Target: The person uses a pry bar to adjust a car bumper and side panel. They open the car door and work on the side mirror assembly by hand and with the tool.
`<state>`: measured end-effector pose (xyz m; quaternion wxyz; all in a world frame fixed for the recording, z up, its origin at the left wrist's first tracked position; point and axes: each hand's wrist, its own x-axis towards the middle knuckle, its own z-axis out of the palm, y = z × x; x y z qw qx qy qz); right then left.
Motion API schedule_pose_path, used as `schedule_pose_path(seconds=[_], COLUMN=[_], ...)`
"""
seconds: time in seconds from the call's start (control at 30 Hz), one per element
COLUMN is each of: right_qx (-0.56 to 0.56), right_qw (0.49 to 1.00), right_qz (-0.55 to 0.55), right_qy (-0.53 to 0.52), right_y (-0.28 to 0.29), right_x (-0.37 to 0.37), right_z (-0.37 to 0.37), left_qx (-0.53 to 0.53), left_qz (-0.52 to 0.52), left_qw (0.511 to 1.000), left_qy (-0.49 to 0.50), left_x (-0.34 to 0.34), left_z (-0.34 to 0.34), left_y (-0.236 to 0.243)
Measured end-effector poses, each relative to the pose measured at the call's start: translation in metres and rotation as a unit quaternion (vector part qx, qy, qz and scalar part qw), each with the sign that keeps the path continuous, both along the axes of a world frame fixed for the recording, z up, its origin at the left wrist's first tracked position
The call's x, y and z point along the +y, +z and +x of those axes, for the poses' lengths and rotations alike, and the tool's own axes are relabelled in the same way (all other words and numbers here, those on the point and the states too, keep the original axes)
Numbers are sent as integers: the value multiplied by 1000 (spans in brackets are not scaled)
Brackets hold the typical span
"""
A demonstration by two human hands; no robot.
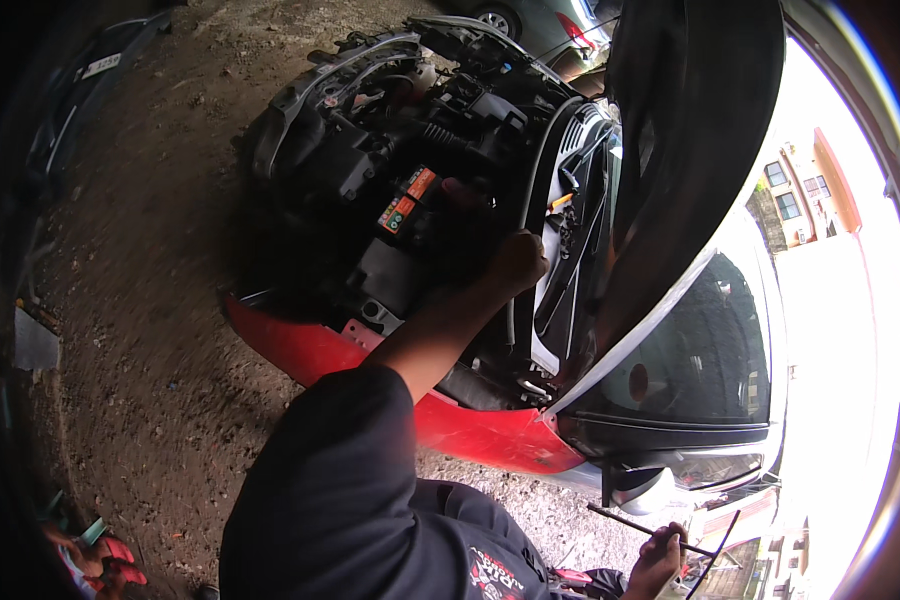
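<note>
My left hand (520,262) reaches over the red fender (470,437) into the open engine bay, fingers curled at the edge of the light cowl strip (542,340); what they hold, if anything, is hidden. An orange-handled tool (560,201) lies farther up the cowl. Below the side mirror, my right hand (662,550) grips a dark T-handled wrench (619,519). Toward the front sit a battery with an orange label (406,200) and black engine housings (342,163).
The raised black hood (695,120) and windscreen border the right side. Another car (530,25) stands behind. Rough dirt ground (150,380) runs along the left, with a dark bumper (85,85), a grey panel (35,337) and red objects (110,560) at its edge.
</note>
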<state>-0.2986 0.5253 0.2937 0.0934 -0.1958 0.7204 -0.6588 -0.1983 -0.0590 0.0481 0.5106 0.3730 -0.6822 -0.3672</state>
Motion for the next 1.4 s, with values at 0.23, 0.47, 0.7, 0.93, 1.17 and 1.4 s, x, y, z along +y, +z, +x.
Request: schedule_pose_path(seconds=[0.23,0.47,0.7,0.93,1.17,1.4], right_qx=[73,-107,-219,-259,-327,-422], right_qw=[992,991,968,950,906,813], right_qz=[104,49,51,132,92,153], right_qy=[-14,-66,-112,-117,-252,-370], right_y=[-4,-36,-140,-224,-263,-335], right_x=[32,102,216,320,485,563], right_z=[31,25,1,-15,22,117], left_qx=[-99,-95,-430,-329,-362,-359], left_qz=[42,20,-163,54,-61,-128], left_qw=[982,993,854,767,680,590], left_qy=[-157,-68,-244,-548,-634,-712], left_x=[-58,2,296,429,545,677], left_z=[-31,113,170,33,-159,-324], left_y=[10,-100,53,-14,-27,-8])
